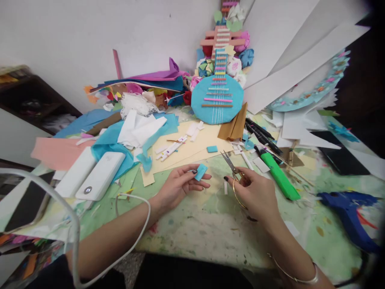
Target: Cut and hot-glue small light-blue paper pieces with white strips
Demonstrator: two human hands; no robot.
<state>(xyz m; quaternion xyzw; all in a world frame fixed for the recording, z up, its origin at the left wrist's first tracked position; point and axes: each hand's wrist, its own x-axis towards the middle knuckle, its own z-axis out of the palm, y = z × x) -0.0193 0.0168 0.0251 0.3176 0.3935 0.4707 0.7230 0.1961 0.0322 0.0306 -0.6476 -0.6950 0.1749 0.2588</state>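
Between the thumb and fingers of my left hand (pixel 180 184) is a small blue paper piece (pixel 201 172). My right hand (pixel 255 192) is closed round a pair of scissors (pixel 230 162), gold-coloured at the handles, with the blades slightly parted and pointing up and away. The blades are apart from the blue piece. Another small blue piece (pixel 212 149) lies on the cream paper (pixel 192 150) just beyond my hands. A narrow white strip (pixel 225 187) is near my right thumb. White paper sticks (pixel 171 149) lie on the cream sheet.
A blue paper string instrument (pixel 217 96) leans at the back. On the right are a green cutter (pixel 279 174), black markers (pixel 261 132) and a blue glue gun (pixel 350 214). A white power bank (pixel 100 175) sits left; a white cable (pixel 148 208) crosses over my left forearm.
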